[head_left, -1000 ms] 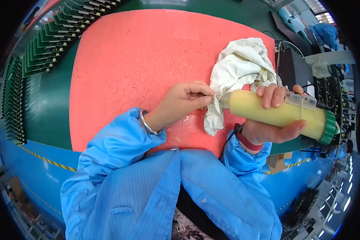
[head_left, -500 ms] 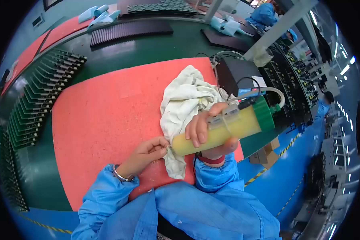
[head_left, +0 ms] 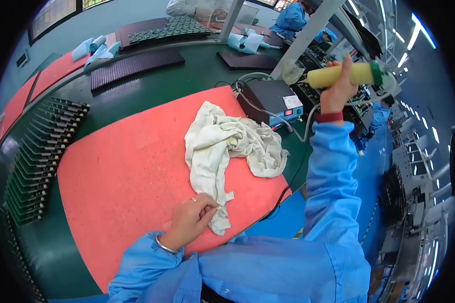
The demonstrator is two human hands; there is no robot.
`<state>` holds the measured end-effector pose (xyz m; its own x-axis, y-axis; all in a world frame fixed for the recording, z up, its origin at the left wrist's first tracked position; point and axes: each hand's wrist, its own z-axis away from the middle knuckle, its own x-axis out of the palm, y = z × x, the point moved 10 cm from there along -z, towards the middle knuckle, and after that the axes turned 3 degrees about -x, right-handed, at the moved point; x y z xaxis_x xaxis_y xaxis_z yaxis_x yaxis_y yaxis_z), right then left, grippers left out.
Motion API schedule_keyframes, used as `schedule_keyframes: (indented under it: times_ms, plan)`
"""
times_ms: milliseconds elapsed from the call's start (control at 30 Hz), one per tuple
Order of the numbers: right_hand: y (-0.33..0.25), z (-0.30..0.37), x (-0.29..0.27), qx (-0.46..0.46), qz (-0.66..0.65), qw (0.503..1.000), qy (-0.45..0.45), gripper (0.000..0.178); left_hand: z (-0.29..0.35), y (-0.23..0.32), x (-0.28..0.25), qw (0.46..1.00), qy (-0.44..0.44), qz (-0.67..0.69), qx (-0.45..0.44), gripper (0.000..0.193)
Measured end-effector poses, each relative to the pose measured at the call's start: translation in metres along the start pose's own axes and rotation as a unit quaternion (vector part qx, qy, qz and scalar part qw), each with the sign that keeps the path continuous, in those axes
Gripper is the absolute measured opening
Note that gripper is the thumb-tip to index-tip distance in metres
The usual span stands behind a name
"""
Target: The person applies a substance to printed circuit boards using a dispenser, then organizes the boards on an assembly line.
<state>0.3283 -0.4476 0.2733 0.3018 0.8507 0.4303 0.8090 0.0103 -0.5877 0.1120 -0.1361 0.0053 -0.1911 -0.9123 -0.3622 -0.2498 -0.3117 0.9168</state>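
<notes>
My right hand (head_left: 337, 95) is raised at the far right, its fingers wrapped round a dispensing syringe (head_left: 363, 74). The syringe has a fat barrel of yellow material, a green cap with an air hose, and a thin tip pointing left. Low on the red foam mat (head_left: 121, 177), my left hand (head_left: 188, 223) is closed, thumb and forefinger pinching the edge of a crumpled white cloth (head_left: 207, 151). Most of the cloth lies spread over the mat's right side.
Behind the cloth stands a black dispenser box (head_left: 268, 98) with hoses and cables. A row of circuit boards (head_left: 40, 156) stands at the left on the green table (head_left: 199, 76). A black ridged tray (head_left: 136, 68) lies farther back. A slanted post (head_left: 313, 35) rises near the syringe; people work beyond.
My right hand has carried the syringe up, away and to the right, off the cloth and past the dispenser box. My left hand stays at the cloth's edge. The view has shifted.
</notes>
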Motion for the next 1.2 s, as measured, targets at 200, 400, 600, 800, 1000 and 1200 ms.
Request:
schedule_keyframes:
  times_ms: [200,400,600,800,1000,1200]
  plan:
    - [0.071,-0.085,-0.001,-0.074,0.081,0.994,0.021,0.051,0.000,-0.003,-0.003,0.998,-0.013,0.055,-0.001,0.011]
    - [0.118,-0.100,0.004,-0.085,0.215,0.972,0.040,0.063,-0.001,-0.010,-0.006,0.992,-0.035,0.118,-0.040,0.011]
    - [0.143,-0.089,0.008,-0.074,0.355,0.931,0.042,0.073,-0.003,-0.013,-0.009,0.986,-0.046,0.156,-0.037,0.012]
    - [0.185,-0.090,-0.019,-0.025,0.488,0.871,0.056,0.085,-0.007,-0.016,-0.007,0.983,-0.060,0.168,-0.033,0.014]
    - [0.211,-0.085,-0.020,-0.032,0.691,0.714,0.107,0.095,-0.009,-0.017,-0.021,0.985,-0.064,0.155,-0.048,0.013]
    - [0.213,-0.050,-0.023,0.103,0.634,0.767,0.007,0.090,0.003,-0.023,-0.029,0.990,0.010,0.138,-0.002,0.009]
